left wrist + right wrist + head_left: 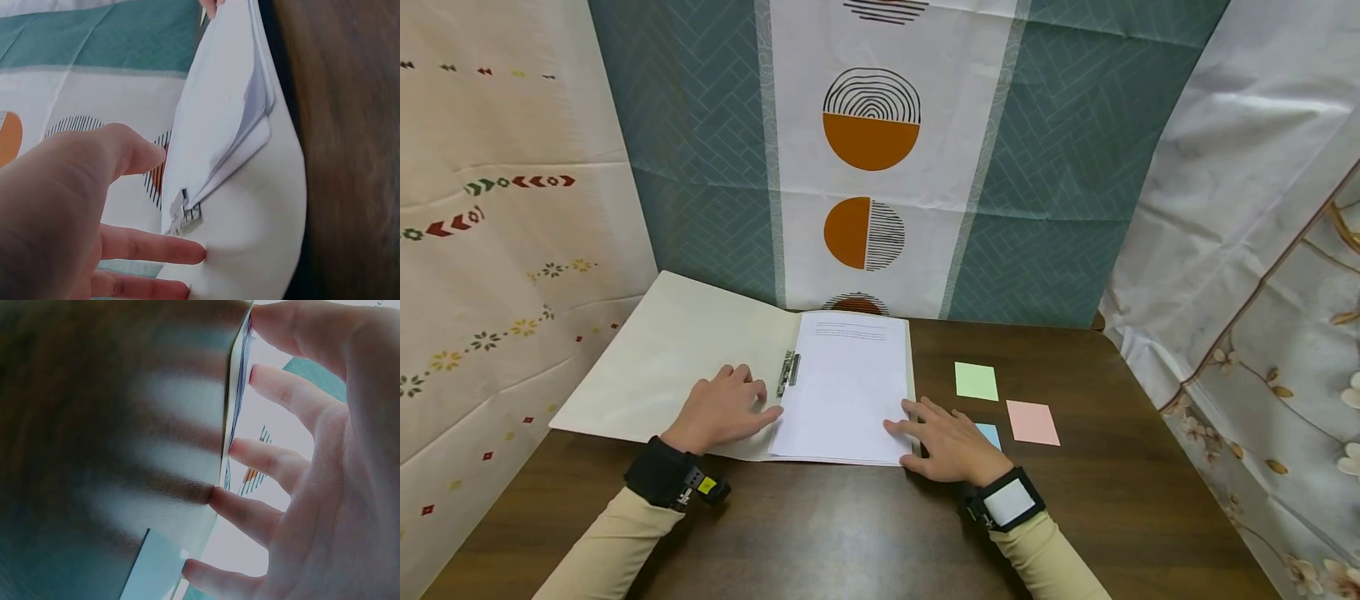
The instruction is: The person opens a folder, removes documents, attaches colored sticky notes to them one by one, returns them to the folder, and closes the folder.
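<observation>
A cream file folder [677, 350] lies spread out on the table, its left cover touching the cloth at the side. On its right half rests a stack of white paper [848, 392], with a few printed lines at the top of the front sheet. A metal clip [787, 372] sits at the stack's left edge. My left hand [722, 410] is over the inside of the cover, fingertips down on it, thumb by the paper's lower left edge. Along the right edge of paper and folder, my right hand [951, 442] lies with spread fingers, thumb at the lower corner.
To the right of the folder are a green sticky note [976, 381], a pink sticky note [1033, 422] and a blue sticky note [989, 434] partly hidden by my right hand. Patterned cloths [880, 183] hang behind and at both sides of the brown table [820, 533].
</observation>
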A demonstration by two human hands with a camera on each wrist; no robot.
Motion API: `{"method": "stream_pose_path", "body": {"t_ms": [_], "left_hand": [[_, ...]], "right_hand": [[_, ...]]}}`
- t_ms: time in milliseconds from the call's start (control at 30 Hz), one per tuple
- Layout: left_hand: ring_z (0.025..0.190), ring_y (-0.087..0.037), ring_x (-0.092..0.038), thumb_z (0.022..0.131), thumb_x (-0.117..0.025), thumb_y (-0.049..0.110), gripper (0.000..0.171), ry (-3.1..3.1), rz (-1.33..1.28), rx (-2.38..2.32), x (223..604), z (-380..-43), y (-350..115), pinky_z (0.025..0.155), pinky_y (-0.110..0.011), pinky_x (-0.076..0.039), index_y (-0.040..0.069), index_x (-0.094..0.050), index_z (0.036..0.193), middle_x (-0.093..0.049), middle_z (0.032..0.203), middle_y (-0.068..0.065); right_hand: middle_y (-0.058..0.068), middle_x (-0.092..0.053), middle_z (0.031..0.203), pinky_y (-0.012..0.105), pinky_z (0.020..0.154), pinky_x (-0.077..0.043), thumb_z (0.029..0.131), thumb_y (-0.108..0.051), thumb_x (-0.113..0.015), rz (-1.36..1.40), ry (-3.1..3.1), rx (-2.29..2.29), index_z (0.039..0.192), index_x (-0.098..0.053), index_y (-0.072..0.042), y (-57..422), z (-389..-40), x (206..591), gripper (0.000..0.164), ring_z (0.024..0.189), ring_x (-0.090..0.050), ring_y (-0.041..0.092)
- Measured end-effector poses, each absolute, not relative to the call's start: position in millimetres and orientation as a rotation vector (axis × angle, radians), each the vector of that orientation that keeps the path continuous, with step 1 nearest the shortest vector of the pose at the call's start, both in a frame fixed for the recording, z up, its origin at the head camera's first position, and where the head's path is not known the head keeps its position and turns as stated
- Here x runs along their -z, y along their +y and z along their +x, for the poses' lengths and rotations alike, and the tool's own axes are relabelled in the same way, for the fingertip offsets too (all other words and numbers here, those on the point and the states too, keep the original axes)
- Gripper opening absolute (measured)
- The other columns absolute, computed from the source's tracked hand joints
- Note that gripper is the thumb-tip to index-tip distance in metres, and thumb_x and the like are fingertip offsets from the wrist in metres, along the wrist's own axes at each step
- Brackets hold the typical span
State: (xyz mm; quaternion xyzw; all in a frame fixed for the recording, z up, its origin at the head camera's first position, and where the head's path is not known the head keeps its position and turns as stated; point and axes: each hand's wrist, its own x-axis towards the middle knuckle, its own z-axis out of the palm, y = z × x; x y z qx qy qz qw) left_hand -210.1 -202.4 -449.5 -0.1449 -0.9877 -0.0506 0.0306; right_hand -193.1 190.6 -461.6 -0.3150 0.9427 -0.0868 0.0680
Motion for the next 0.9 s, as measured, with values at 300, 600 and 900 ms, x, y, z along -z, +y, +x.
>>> {"method": "stream_pose_path", "body": {"t_ms": [300,600,900], "left_hand": [[0.107,-0.038,-0.064,0.092,-0.077,0.067,0.065,-3.041,-0.447,0.133,457,-202,-185,0.083,-0.067,-0.063,0.007,-0.077,0.117,-0.069,0.117,-0.022],[0.106,-0.039,-0.06,0.091,-0.079,0.066,0.069,-3.018,-0.421,0.097,464,-201,-181,0.077,-0.066,-0.062,0.003,-0.077,0.117,-0.066,0.112,-0.023],[0.114,-0.042,-0.061,0.093,-0.078,0.066,0.074,-3.051,-0.403,0.057,467,-200,-176,0.085,-0.068,-0.062,0.005,-0.076,0.135,-0.068,0.124,-0.026]], "right_hand": [[0.016,-0.051,0.176,0.084,0.118,-0.044,0.107,-0.04,-0.07,-0.944,2.843,0.26,0.162,-0.062,-0.028,190,-193,461,0.057,0.164,-0.048,0.048],[0.016,-0.052,0.176,0.085,0.119,-0.042,0.106,-0.039,-0.072,-0.938,2.84,0.269,0.161,-0.063,-0.029,188,-194,456,0.057,0.165,-0.047,0.047],[0.018,-0.06,0.165,0.084,0.119,-0.042,0.103,-0.054,-0.072,-0.936,2.859,0.346,0.149,-0.072,-0.026,186,-196,456,0.053,0.156,-0.055,0.047]]}}
